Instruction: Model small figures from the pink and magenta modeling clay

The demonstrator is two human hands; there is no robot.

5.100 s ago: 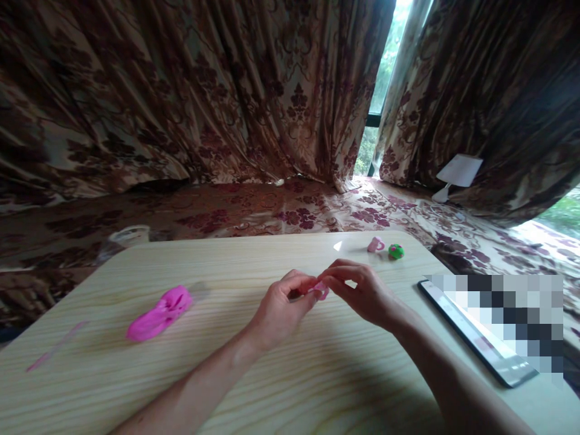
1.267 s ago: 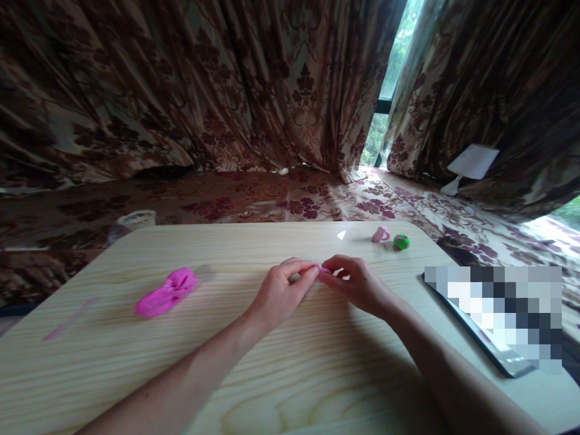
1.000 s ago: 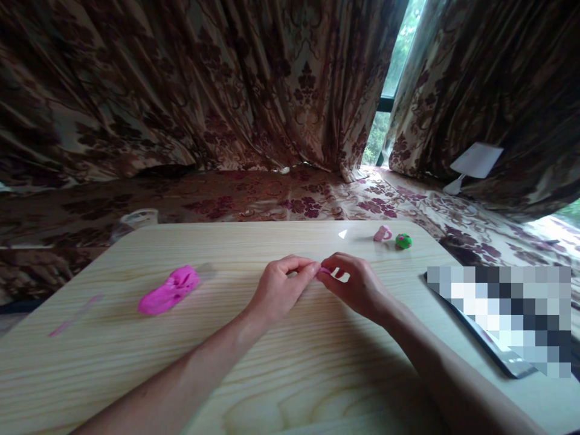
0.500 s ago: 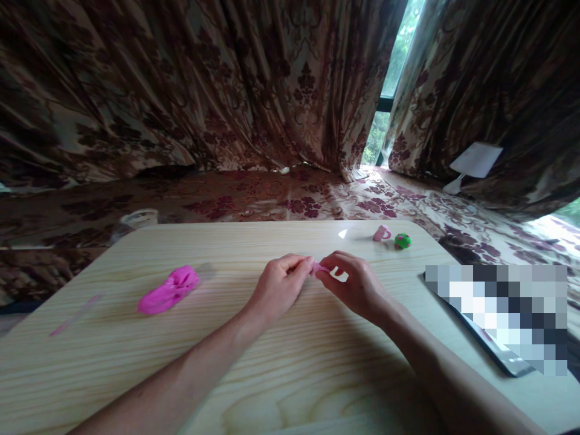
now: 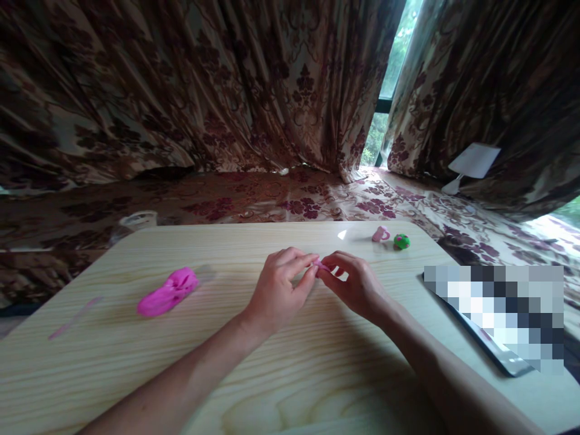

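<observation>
Between my fingertips, over the middle of the table, is a small piece of pink modelling clay (image 5: 321, 266). My left hand (image 5: 281, 287) pinches its left end with thumb and forefinger. From the other side my right hand (image 5: 356, 279) grips it the same way, and the fingers hide much of its shape. To the left lies a bigger lump of bright pink modelling clay (image 5: 167, 292). Beyond my right hand stand a small pink cup-like clay piece with a loop handle (image 5: 380, 234) and a green clay ball with pink spots (image 5: 401, 241).
The pale wooden table (image 5: 254, 386) has a thin pinkish translucent stick (image 5: 76, 318) at its left. A dark-edged flat device (image 5: 502, 356), partly pixelated, lies at the right. Behind are a clear tub (image 5: 136, 221), a white lamp (image 5: 473, 160) and patterned curtains (image 5: 272, 84).
My left hand's fingers have lifted and straightened somewhat, now pinching the clay piece by thumb and forefinger tips. My right hand has hardly moved.
</observation>
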